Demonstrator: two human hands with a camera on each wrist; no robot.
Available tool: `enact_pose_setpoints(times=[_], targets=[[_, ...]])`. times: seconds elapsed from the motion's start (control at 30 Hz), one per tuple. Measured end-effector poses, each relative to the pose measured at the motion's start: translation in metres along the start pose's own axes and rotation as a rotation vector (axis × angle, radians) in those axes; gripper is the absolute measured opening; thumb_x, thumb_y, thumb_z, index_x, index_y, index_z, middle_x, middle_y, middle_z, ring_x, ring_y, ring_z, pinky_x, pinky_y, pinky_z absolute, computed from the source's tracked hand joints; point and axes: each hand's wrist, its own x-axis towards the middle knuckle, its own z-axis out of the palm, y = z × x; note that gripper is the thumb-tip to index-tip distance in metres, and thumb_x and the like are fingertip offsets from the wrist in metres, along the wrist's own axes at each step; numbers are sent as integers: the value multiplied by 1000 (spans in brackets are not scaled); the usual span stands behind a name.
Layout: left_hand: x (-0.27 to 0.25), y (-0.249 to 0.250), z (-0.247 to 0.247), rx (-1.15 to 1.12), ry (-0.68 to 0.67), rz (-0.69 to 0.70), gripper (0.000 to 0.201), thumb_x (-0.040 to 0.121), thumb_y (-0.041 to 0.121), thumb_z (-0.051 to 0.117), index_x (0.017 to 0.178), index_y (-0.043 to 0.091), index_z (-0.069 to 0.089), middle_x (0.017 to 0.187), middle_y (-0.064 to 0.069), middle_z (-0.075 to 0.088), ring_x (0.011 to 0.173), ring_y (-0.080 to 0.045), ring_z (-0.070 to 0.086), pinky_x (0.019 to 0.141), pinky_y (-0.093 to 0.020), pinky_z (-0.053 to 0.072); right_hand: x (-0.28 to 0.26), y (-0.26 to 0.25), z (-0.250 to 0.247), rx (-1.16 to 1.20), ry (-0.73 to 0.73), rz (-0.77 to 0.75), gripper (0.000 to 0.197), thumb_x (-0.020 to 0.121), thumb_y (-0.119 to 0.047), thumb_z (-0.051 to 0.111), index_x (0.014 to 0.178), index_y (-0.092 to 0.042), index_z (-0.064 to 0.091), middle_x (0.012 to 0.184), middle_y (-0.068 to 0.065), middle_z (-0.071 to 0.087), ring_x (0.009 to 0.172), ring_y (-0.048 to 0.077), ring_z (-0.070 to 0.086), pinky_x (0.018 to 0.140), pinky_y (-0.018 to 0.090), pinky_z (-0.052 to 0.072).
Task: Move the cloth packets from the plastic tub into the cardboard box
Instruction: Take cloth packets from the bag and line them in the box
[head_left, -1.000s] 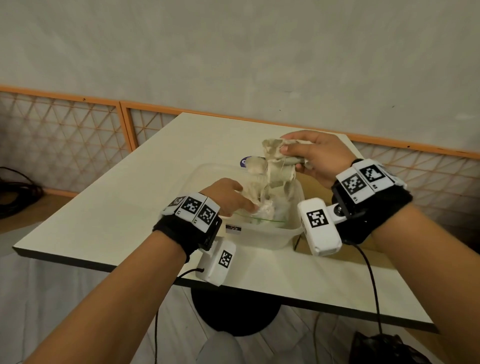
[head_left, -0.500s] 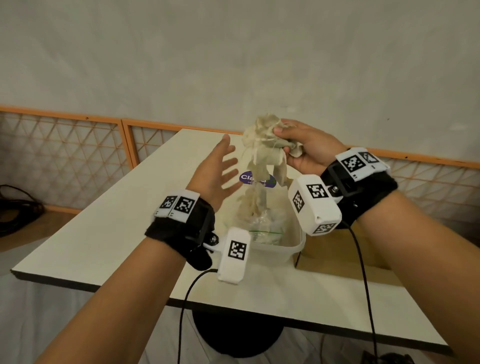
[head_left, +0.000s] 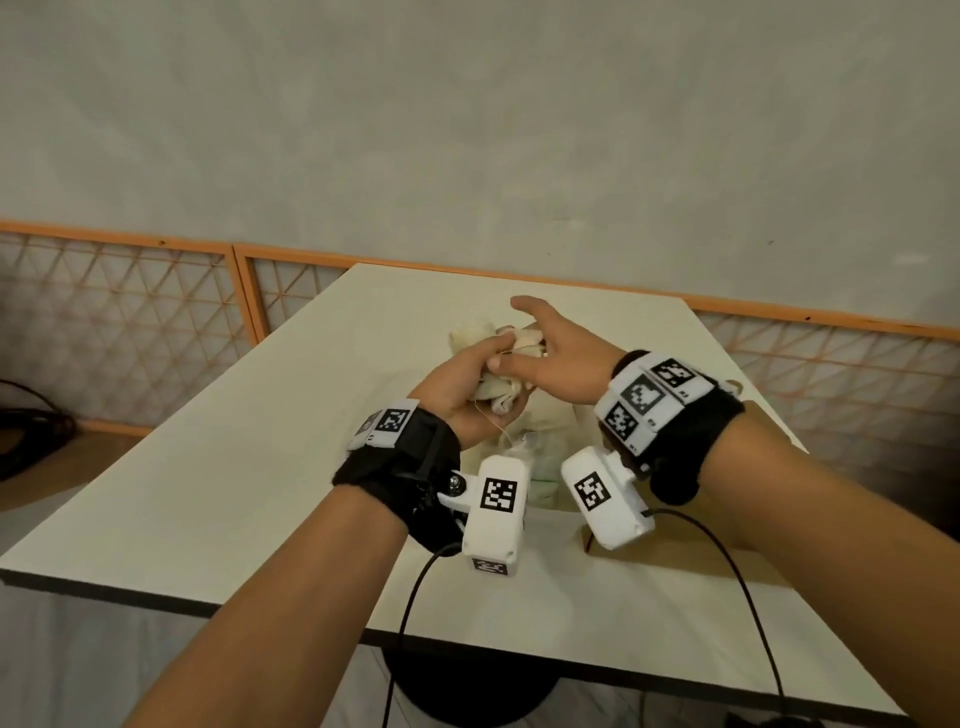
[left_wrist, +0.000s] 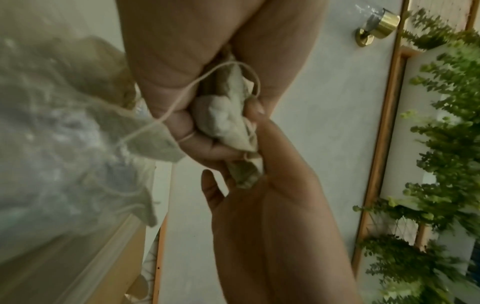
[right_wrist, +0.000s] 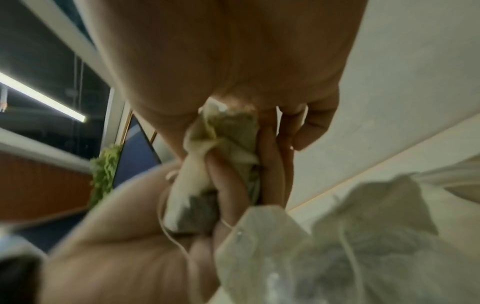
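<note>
Above the plastic tub (head_left: 543, 486) both hands meet on a bunch of cream cloth packets (head_left: 470, 335). My left hand (head_left: 467, 387) grips the lower part of the bunch (left_wrist: 228, 123), fingers curled round it, a thin string looped over them. My right hand (head_left: 553, 358) pinches the upper part (right_wrist: 228, 131) between thumb and fingers, with one finger stretched out. More packets in clear plastic (left_wrist: 64, 148) hang from the bunch toward the tub. The wrist cameras hide most of the tub. A tan side of the cardboard box (left_wrist: 114, 283) shows beside the tub.
The cream table (head_left: 260, 467) stands against a grey wall with an orange lattice rail (head_left: 130, 322) behind it. Black cables trail from both wrist units over the near table edge. Green plants (left_wrist: 441, 164) show in the left wrist view.
My left hand left the tub, opened beside the lifted bunch, and now grips it below my right hand. The bunch has come lower and the view has tilted up.
</note>
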Motion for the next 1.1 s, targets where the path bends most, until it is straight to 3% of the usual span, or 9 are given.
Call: enact_pose_setpoints(times=[0.17,0.33,0.5,0.57,0.67,0.8,0.93,1.0,1.1], targets=[[-4,8,-11,-159,-16,47,19,96,20,50,90,4,59,69,-9,66,53,-17,64,45,-19,51,-19,14,2,223,-36,24,92,70,-28,79,142,-21,23,126,-1,49,115,12,50,90,22,43],[-11,12,-6,-183,-65,78,21,95,22,52,89,4,61,71,-10,66,54,-18,65,46,-21,52,-17,24,20,273,-12,46,90,45,-34,85,125,-17,48,89,0,72,95,21,67,95,45,49],[-10,24,-18,-213,-77,149,23,95,27,50,94,8,63,79,-8,68,70,-16,63,52,-21,53,-20,24,1,216,63,27,20,72,-6,75,91,-10,71,89,12,70,85,17,63,94,37,50],[-12,31,-26,-248,-65,183,25,94,28,51,93,7,64,80,-8,67,69,-17,64,52,-21,53,-22,32,-12,229,137,49,11,74,-6,73,85,-10,72,85,8,71,77,10,64,81,27,53],[-14,38,-37,-306,-50,246,27,93,28,52,87,6,67,81,-7,66,70,-17,64,54,-22,55,-25,48,-27,273,212,153,9,80,-7,69,77,-16,70,73,0,66,58,5,57,50,14,42],[-16,40,-44,-327,-37,300,40,93,28,53,69,4,74,76,-6,69,73,-16,63,69,-22,54,-29,69,-37,397,313,249,10,82,-9,67,74,-16,68,79,9,66,61,16,55,47,21,40],[-14,31,-36,-163,-49,228,33,90,36,57,77,9,71,77,-4,67,71,-14,59,61,-21,53,-30,61,-37,420,327,209,10,84,-8,65,77,-15,66,80,8,67,60,14,58,49,22,41],[-10,25,-28,39,-27,199,31,84,43,63,80,12,70,75,-3,64,67,-11,48,59,-19,47,-28,48,-33,439,295,163,12,83,-5,64,76,-14,65,76,7,64,56,11,57,49,21,44],[-11,14,-16,414,-88,188,47,72,46,77,97,8,67,94,-20,54,78,-28,40,67,-29,34,-24,22,-23,527,185,96,12,83,0,64,77,-10,63,69,7,60,52,11,57,50,18,52]])
